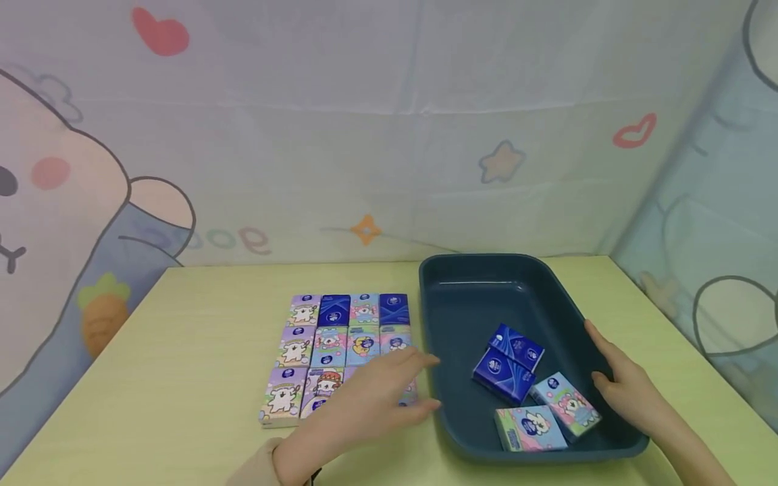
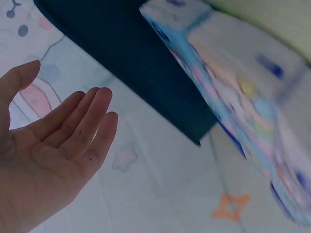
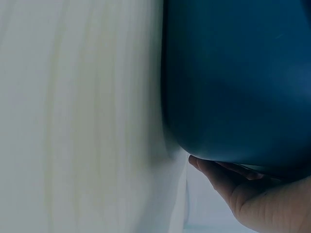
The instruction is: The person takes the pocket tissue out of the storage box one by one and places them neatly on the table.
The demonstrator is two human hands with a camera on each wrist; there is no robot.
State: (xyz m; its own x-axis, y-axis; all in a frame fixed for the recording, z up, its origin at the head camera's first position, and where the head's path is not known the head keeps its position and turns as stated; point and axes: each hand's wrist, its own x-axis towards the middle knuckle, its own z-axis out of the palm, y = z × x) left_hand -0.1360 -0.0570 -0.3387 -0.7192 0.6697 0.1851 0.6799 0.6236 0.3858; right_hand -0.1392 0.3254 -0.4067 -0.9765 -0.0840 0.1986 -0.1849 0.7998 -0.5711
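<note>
A deep teal plastic tray (image 1: 474,297) lies on the table. My right hand (image 1: 629,391) grips its right rim, thumb over the inside and fingers along the outer wall; the right wrist view shows those fingers against the tray's outside. Inside the tray are two dark blue tissue packs (image 1: 503,375) and two pastel cartoon tissue packs (image 1: 568,405), near its front. My left hand (image 1: 371,395) hovers by the tray's left rim with relaxed, spread fingers and an empty palm, as the left wrist view confirms. It partly hides a grid of tissue packs (image 1: 294,352).
The grid stands left of the tray in several neat rows, mostly pastel with two blue packs (image 1: 394,309) at the back. The pale yellow table (image 1: 200,344) ends at a printed cloth backdrop (image 1: 316,148) behind and a cloth side (image 1: 717,223) on the right.
</note>
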